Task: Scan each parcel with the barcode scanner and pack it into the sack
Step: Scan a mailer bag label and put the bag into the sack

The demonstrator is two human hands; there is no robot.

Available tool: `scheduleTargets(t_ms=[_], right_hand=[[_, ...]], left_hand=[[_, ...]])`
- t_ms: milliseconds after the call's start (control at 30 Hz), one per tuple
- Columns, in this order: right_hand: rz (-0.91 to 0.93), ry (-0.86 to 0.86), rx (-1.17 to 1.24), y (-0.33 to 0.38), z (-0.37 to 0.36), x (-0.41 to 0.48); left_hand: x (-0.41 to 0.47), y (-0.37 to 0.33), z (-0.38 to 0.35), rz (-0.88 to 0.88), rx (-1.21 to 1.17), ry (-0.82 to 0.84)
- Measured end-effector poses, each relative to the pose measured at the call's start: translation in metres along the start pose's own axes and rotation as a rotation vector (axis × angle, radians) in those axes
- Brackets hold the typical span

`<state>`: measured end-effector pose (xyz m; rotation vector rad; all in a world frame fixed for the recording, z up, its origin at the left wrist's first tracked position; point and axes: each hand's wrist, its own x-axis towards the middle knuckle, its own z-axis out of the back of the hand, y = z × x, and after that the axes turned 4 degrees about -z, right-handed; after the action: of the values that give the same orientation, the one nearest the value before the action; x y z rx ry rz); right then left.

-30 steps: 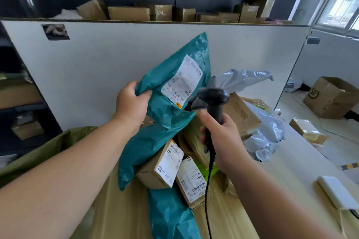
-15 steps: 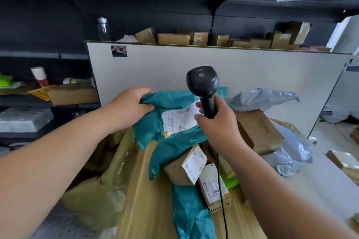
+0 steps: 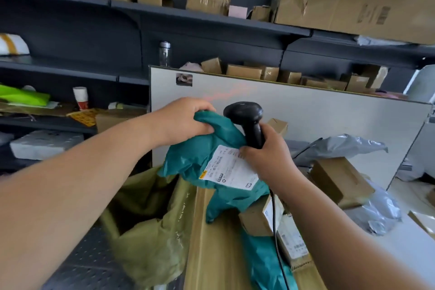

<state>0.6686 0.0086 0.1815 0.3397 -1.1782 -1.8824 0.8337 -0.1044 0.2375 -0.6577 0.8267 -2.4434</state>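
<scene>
Crumpled teal mailer parcel (image 3: 188, 165), label up, just right of the open olive sack (image 3: 146, 238); black barcode scanner (image 3: 243, 113) upright, farther right.

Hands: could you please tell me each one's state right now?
Left hand: grips the crumpled teal plastic mailer parcel.
Right hand: grips the black handheld barcode scanner.

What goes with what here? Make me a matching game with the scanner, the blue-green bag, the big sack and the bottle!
Things:
1. barcode scanner
2. teal parcel
3. sack
4. bottle

Clues:
A. clear, just above the white board
B. olive green, mouth open
C. black, gripped by the right hand
D. its top bunched in the left hand

Pairs: 1-C, 2-D, 3-B, 4-A
</scene>
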Motion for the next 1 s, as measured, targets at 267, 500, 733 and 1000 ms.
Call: scheduleTargets(t_ms=[267,500,733,1000], right_hand=[[-0.334,-0.107,0.349,0.015,-0.081,-0.021],[-0.49,-0.201,0.586,0.022,-0.129,-0.029],[-0.406,-0.191,0.342,0.032,-0.143,-0.039],[-0.459,0.201,0.511,0.045,-0.139,-0.028]], left_hand=[[-0.046,0.087,0.025,0.233,-0.48,-0.318],[-0.117,0.144,-0.01,0.508,-0.908,0.011],[-0.108,0.155,-0.015,0.653,-0.948,-0.225],[-0.091,0.192,-0.003,0.774,-0.898,-0.411]])
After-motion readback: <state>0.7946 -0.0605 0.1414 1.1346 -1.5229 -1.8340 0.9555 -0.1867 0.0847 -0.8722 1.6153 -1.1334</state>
